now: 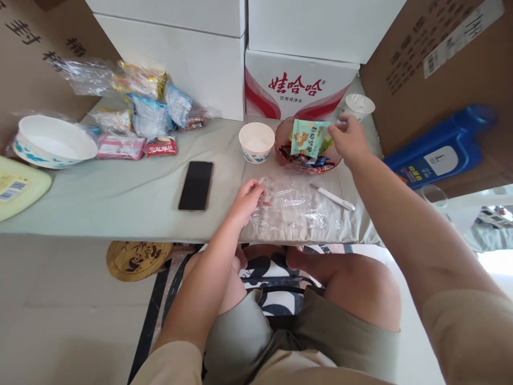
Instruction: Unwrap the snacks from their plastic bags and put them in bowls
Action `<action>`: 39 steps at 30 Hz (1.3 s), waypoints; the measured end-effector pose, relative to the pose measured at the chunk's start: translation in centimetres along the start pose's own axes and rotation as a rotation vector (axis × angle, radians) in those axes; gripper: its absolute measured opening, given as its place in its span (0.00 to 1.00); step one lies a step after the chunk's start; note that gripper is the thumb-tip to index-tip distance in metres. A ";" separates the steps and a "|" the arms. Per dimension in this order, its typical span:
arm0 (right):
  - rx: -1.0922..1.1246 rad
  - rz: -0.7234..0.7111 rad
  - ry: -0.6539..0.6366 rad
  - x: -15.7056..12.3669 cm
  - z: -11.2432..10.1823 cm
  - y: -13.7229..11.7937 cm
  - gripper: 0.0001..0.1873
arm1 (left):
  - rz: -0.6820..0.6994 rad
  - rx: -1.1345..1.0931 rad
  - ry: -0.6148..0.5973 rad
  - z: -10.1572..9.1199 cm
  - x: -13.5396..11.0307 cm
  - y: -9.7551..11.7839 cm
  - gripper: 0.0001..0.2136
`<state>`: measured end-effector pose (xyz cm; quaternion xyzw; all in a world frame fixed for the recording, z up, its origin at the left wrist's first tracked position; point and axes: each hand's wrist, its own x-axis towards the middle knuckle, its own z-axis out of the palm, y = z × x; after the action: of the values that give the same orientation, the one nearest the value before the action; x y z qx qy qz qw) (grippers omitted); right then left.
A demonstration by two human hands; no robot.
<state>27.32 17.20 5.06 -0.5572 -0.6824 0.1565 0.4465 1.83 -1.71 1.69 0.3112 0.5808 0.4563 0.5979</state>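
My left hand pinches the edge of a clear plastic bag that lies flat on the grey cloth near the table's front edge. My right hand reaches over a reddish glass bowl and holds a light green snack packet by its right edge above the bowl. Other small wrapped snacks lie inside the bowl. A small white paper cup stands just left of the bowl. Right of the plastic bag rests a white pen.
A black phone lies face up left of my left hand. Several snack packets are piled at the back left beside a large white bowl. White boxes and cardboard boxes wall the back. Another white cup stands behind the glass bowl.
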 end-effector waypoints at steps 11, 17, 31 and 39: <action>-0.036 -0.417 -0.850 -19.6 -3.4 -3.4 0.22 | 0.118 0.148 0.110 -1.2 1.1 -0.6 0.02; -0.185 -0.349 -0.789 -20.2 -3.3 -2.2 0.21 | 0.746 0.598 0.448 -3.2 0.7 -1.6 0.17; 0.003 -0.297 -0.686 -19.6 -4.7 -2.2 0.12 | 0.523 0.538 -0.060 -1.9 -3.8 -1.9 0.07; 0.147 -0.026 -0.416 -18.5 -6.3 -1.9 0.15 | 0.438 0.523 0.060 -3.7 -3.4 -1.5 0.09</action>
<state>30.73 -1.92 1.89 -0.4700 -0.7537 0.3116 0.3374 -1.22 -6.03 1.22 0.5578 0.6148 0.4185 0.3685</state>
